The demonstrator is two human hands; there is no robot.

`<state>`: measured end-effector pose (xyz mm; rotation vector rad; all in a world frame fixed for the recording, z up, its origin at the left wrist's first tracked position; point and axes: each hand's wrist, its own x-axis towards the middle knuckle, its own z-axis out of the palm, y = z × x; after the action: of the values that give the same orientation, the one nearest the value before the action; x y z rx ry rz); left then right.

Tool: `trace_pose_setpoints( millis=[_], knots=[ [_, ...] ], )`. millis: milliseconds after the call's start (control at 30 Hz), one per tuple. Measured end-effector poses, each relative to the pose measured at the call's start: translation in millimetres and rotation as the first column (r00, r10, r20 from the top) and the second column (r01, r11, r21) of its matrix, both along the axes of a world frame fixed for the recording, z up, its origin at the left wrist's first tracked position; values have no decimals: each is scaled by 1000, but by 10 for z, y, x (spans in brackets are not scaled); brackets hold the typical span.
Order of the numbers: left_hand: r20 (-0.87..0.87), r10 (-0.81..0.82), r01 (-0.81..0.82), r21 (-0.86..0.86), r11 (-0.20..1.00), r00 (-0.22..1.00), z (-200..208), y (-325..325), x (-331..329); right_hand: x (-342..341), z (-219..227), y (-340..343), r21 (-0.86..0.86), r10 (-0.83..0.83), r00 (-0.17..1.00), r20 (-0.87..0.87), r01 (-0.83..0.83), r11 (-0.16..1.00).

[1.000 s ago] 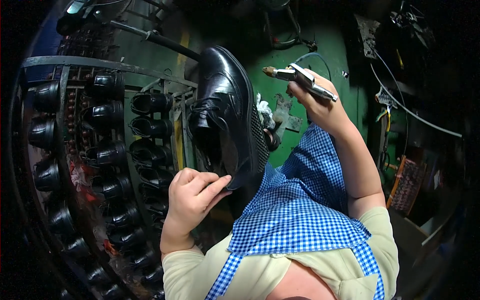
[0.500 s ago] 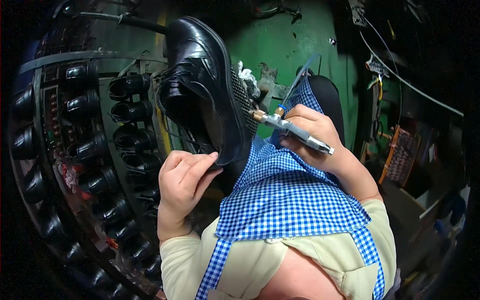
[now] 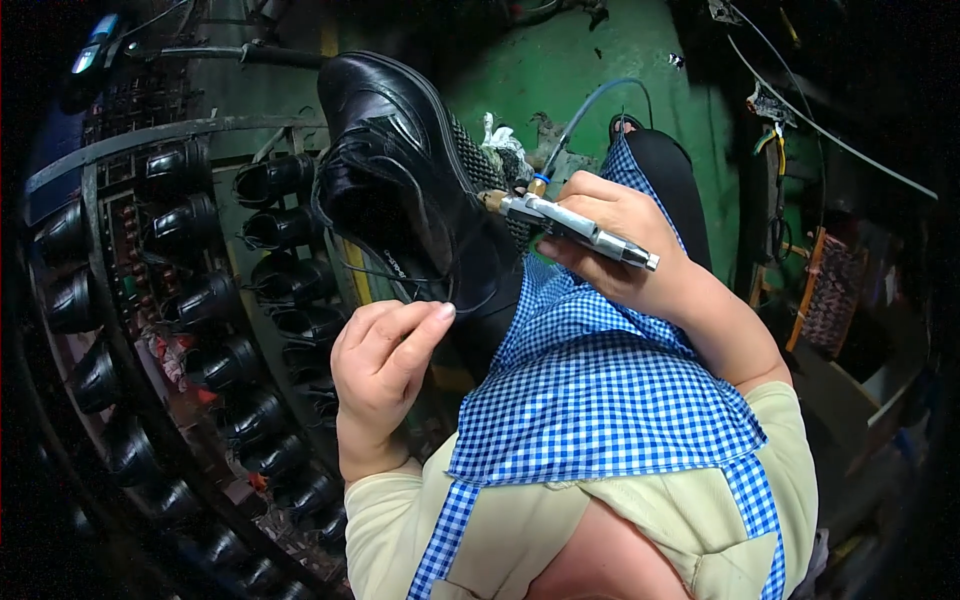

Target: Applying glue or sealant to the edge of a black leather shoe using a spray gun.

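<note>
A black leather lace-up shoe point(image 3: 395, 130) lies on its side across my left thigh, its toe pointing away and its opening turned left. My left hand point(image 3: 390, 365) is closed in a pinch at the heel edge, with a loose lace point(image 3: 385, 273) running close to the fingertips. Whether the lace is inside the pinch, I cannot tell. Wrapped in my right hand point(image 3: 620, 235) is a small metal spray gun point(image 3: 575, 228) with a brass nozzle and a thin blue-grey hose point(image 3: 590, 108). Its nozzle reaches the edge of the shoe's sole, either touching or very near.
Racks point(image 3: 95, 215) with rows of black shoes point(image 3: 225, 365) fill the left side. A blue checked apron point(image 3: 610, 410) covers my lap. Beyond lie a green floor point(image 3: 650, 75) and a crumpled white cloth point(image 3: 505, 140). Hanging cables point(image 3: 800, 110) and a wooden-edged panel point(image 3: 830, 285) are at right.
My view has shifted slightly. The nozzle has moved a little along the sole edge, away from the heel. The left fingertips have shifted slightly, and the lace now shows looping beside them.
</note>
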<state>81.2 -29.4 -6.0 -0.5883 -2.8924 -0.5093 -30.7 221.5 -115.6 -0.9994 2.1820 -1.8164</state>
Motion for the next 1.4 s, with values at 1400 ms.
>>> trace_pose_setpoints(
  millis=[1400],
  knots=[
    [131, -245, 270, -222, 937, 961, 258, 268, -725, 174, 185, 467, 88, -10, 1000, -11, 11, 996]
  ],
)
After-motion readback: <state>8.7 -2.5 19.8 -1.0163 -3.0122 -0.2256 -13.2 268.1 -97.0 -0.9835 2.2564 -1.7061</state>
